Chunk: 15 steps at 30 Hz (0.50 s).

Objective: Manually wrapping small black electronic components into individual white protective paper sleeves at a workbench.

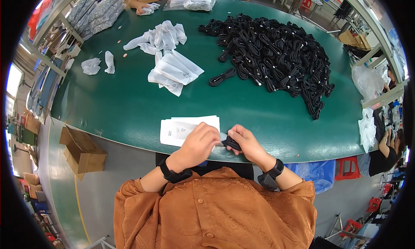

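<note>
A green table carries a big heap of black cables, one loose cable, scattered white bags and a flat bag stack at the near edge.

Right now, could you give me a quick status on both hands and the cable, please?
Left hand on the flat white bags. Right hand gripping a coiled black cable at the table edge. Nothing between them; big cable pile well behind.
</note>
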{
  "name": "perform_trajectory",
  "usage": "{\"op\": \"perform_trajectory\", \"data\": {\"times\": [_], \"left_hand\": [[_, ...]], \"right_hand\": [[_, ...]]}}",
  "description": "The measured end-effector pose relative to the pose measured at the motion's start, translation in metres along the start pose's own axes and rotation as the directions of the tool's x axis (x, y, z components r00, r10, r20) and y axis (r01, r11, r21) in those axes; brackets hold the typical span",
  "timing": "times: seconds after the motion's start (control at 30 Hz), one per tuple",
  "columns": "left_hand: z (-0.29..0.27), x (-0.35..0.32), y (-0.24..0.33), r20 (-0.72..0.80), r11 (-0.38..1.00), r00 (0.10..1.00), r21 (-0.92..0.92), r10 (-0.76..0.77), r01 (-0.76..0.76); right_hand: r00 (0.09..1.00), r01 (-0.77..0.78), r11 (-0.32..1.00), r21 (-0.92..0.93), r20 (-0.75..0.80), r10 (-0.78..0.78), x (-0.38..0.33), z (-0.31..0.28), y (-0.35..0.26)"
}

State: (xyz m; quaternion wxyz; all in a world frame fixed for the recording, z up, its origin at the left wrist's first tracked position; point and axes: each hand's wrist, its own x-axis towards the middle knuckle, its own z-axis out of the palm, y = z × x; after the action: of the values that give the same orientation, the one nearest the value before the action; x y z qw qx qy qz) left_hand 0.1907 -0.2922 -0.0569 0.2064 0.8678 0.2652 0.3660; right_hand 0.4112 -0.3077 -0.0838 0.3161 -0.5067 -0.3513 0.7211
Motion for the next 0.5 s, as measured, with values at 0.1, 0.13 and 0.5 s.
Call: {"op": "perform_trajectory", "data": {"times": [0.1,0.13,0.5], "left_hand": [[-0.005,0.009,-0.007,-0.117,0.97,0.971,-0.157,-0.207,0.188],[-0.008,0.013,-0.008,-0.118,0.97,0.971,-0.156,-0.206,0.187],[-0.037,0.041,-0.024,-0.069,0.672,0.898,-0.689,-0.434,0.272]], "right_hand": [[0.864,0.479,0.792,-0.379,0.042,-0.502,-0.001,0.006,-0.006],[0.707,0.645,0.552,-0.529,0.136,-0.694,-0.003,0.008,-0.01],[0.335,0.85,0.226,-0.476,0.158,-0.929,-0.001,0.022,-0.059]]}}
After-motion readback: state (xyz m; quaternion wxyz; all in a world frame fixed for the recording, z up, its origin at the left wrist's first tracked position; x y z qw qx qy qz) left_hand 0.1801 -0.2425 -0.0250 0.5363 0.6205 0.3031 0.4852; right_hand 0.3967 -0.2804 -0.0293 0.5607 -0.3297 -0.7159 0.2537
